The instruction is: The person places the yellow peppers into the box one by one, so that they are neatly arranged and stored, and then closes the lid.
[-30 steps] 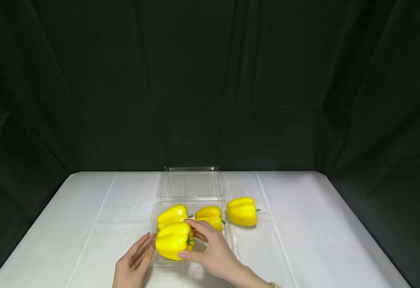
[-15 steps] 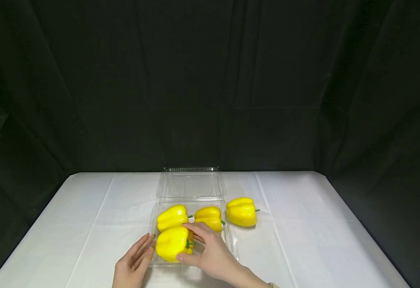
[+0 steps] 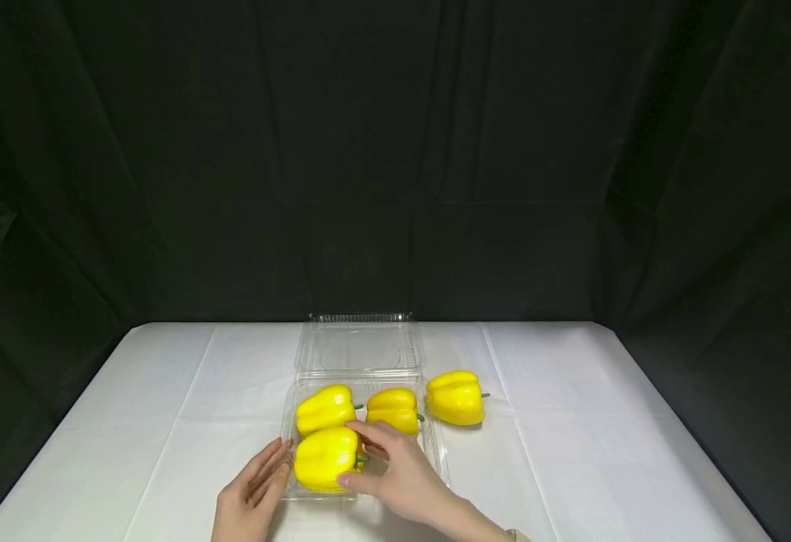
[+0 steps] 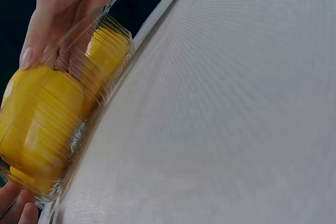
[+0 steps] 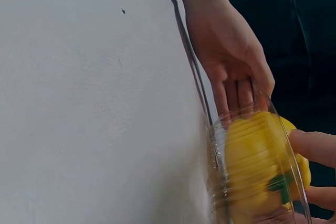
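A clear plastic clamshell container (image 3: 441, 461) lies with its lid (image 3: 360, 348) folded back. My right hand (image 3: 402, 470) holds a yellow bell pepper (image 3: 326, 458) between thumb and fingers, in the container's front left part. Its green stem points right. Behind it in the container lie two more bell peppers, one at left (image 3: 324, 410) and one at right (image 3: 393, 409). With thumb and fingers, my left hand (image 3: 253, 489) holds the container's left side. In the right wrist view, the ribbed plastic wall partly covers the pepper (image 5: 252, 156).
Another yellow bell pepper (image 3: 456, 399) lies outside the container, close to its right rear side. A white cloth covers the table (image 3: 585, 421). Black curtains (image 3: 368, 165) hang behind the table and at both sides.
The pepper in my right hand has come down slightly towards the front left of the container, and the hand has moved with it. My left hand has stayed in place.
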`<action>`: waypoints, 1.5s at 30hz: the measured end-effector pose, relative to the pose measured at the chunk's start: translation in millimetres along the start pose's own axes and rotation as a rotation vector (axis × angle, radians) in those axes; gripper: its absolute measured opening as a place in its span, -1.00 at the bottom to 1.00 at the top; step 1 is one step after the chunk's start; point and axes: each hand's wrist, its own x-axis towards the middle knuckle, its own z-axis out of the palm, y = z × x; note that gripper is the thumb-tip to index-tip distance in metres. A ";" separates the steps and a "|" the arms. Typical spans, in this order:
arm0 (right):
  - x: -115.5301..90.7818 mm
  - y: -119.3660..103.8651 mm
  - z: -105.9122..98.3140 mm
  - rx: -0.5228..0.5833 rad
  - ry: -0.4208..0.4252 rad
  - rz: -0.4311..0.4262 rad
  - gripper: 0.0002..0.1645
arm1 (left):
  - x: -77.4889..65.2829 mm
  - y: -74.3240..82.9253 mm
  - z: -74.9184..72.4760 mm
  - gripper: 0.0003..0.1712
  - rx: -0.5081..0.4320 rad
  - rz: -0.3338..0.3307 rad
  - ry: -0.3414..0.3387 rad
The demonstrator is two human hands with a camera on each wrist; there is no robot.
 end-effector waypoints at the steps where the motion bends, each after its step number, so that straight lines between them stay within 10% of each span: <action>1: 0.2 0.0 -0.2 -0.001 -0.009 0.007 -0.21 | 0.1 0.0 -0.1 -0.53 -0.001 -0.002 -0.001; 18: 2.1 2.4 -2.1 0.031 -0.060 0.063 -0.18 | 0.0 -0.4 -0.9 -0.53 -0.004 -0.020 -0.016; 45: -8.7 -0.8 -14.6 0.064 0.090 0.000 -0.43 | -0.8 -2.5 0.0 -0.53 0.005 0.000 0.005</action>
